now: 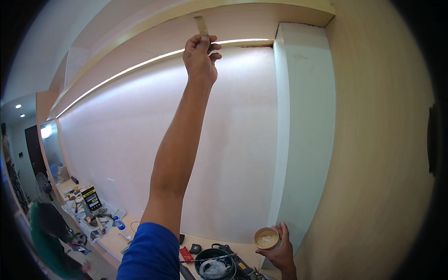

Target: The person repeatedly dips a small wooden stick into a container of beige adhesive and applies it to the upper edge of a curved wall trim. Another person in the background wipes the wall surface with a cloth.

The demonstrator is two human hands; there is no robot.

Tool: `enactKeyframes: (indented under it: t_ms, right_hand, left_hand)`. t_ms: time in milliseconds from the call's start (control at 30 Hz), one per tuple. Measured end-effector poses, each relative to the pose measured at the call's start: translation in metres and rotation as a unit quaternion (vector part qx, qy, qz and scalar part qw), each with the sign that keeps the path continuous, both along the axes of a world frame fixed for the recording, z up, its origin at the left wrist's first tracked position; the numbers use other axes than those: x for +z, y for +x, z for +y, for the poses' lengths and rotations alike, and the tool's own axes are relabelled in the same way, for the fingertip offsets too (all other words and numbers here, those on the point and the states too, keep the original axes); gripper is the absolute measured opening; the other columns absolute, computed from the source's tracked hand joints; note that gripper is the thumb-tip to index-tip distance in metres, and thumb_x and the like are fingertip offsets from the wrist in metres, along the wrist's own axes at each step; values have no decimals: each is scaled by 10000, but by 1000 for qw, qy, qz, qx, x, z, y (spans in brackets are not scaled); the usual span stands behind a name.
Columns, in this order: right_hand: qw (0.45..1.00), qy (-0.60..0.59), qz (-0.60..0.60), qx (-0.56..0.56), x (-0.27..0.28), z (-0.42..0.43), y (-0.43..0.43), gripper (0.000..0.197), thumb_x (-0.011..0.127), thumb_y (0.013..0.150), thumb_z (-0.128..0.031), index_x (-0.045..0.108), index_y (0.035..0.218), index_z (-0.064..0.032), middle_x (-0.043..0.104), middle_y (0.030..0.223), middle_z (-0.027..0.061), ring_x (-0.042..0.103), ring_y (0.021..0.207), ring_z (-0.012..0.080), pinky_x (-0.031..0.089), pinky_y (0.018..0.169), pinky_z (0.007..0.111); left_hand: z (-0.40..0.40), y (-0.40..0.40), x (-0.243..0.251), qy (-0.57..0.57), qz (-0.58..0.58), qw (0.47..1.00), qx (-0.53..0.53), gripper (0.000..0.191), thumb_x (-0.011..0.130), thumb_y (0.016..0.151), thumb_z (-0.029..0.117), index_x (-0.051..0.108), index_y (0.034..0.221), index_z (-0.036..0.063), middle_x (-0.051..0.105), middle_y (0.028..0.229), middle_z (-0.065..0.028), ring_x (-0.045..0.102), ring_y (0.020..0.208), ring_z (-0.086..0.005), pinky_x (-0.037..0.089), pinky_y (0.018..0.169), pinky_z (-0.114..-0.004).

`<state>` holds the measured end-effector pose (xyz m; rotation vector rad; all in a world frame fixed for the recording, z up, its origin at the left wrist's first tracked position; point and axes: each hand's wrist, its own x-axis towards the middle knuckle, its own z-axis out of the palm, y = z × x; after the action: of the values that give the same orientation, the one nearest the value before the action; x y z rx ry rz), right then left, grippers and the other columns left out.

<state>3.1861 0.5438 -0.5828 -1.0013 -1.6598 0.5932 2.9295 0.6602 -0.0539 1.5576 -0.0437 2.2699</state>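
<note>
My left hand is raised high on an outstretched arm. Thumb and fingers pinch a small, flat, tan putty blade, its tip at the pinkish overhead panel. Whether the tip presses on the panel I cannot tell. Low on the right, my right hand holds a small round tub with pale beige paste inside. That tub is near the pale green upright panel. Behind my left arm, a strip light runs along the top of the pale wall panel.
On the counter stand a dark bucket, a power tool, a tape measure, a water bottle and a contact adhesive can. A person in green is at lower left, before a standing fan.
</note>
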Motion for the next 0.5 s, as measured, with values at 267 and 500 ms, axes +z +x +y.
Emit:
enactKeyframes:
  t_ms: [267, 500]
  right_hand:
    - [1000, 0, 3, 1, 1, 5, -5, 1438, 1063, 573, -378, 175, 1632, 17, 614, 1458, 257, 505, 1462, 386, 388, 1223, 476]
    - [1000, -15, 7, 1, 4, 3, -5, 1434, 1063, 574, -373, 177, 1631, 15, 608, 1469, 253, 489, 1477, 386, 380, 1230, 476]
  left_hand:
    - [-6, -2, 13, 20, 9, 1000, 10, 105, 595, 1088, 122, 549, 1163, 65, 723, 1020, -104, 685, 749, -183, 494, 554, -290]
    - [-2, 1, 3, -11, 14, 1000, -4, 106, 601, 1089, 118, 562, 1174, 69, 733, 1022, -114, 671, 740, -192, 486, 554, -294]
